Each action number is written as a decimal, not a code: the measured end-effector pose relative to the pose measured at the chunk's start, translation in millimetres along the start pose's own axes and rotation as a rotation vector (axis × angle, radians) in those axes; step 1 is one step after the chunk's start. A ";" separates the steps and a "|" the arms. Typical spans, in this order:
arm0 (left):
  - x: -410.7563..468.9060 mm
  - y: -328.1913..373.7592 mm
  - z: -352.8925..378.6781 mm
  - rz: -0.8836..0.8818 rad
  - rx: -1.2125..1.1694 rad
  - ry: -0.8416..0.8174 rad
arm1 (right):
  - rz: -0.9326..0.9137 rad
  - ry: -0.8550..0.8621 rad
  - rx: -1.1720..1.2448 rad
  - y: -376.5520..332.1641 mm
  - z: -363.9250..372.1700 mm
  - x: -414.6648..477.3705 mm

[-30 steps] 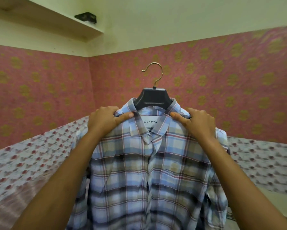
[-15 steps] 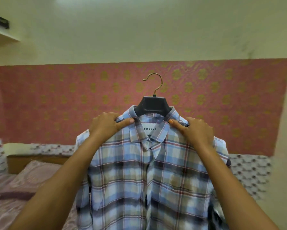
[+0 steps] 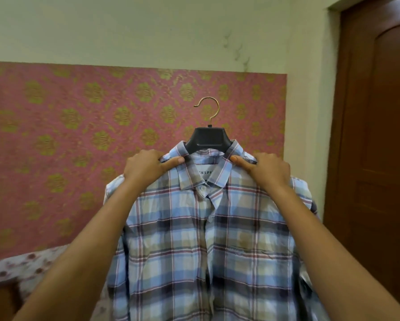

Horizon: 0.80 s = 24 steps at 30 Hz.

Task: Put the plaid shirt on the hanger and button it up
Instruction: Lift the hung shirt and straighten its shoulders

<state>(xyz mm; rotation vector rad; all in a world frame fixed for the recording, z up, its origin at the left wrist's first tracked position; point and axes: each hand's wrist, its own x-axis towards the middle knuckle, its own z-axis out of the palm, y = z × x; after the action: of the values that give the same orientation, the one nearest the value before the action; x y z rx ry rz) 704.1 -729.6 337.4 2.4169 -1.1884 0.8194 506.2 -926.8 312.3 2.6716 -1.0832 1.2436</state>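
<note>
A bedroom wall (image 3: 78, 135) covered in pink paper with gold flower motifs, pale plaster above it. At the lower left, the corner of a bed (image 3: 20, 267) with a floral sheet. In the centre, a person holds a plaid shirt (image 3: 206, 239) up in the air at chest height, facing them, already draped over a dark hanger (image 3: 207, 139) whose gold hook (image 3: 209, 112) pokes up free above the collar (image 3: 187, 177).

The left hand (image 3: 145, 167) grips the shirt's shoulder, fingers curled over the top and thumb pressed flat on the collar. The right hand (image 3: 268, 170) mirrors it on the other shoulder. Holding both shoulders likely keeps the cloth seated on the hanger and the shirt hanging level.

The front lies closed, with the collar open at the top; how many buttons are fastened cannot be told. At the far right stands a brown wooden door (image 3: 375, 158).
</note>
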 end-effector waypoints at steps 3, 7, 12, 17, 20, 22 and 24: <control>51.3 13.5 25.7 0.026 -0.019 0.001 | 0.039 -0.008 -0.026 21.3 13.9 38.0; 122.0 37.7 67.1 0.051 -0.059 -0.008 | 0.090 -0.021 -0.039 56.7 41.9 96.9; 190.3 64.4 99.7 0.066 -0.016 0.036 | 0.122 -0.015 -0.018 94.9 77.0 158.6; 281.2 100.7 129.4 0.058 0.042 0.102 | 0.109 -0.011 0.023 144.4 108.5 250.6; 334.6 120.7 138.7 0.035 0.062 0.122 | 0.080 0.019 0.061 169.1 118.9 306.1; 364.8 130.2 143.7 0.022 0.068 0.134 | 0.067 0.043 0.063 181.0 124.3 338.4; 393.9 136.7 150.3 0.021 0.087 0.157 | 0.050 0.058 0.081 190.6 131.1 367.5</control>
<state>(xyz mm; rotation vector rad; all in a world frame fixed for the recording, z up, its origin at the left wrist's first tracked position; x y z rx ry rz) 839.9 -1130.2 469.7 2.3601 -1.1422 1.0669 647.1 -1323.6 418.5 2.6627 -1.1228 1.3944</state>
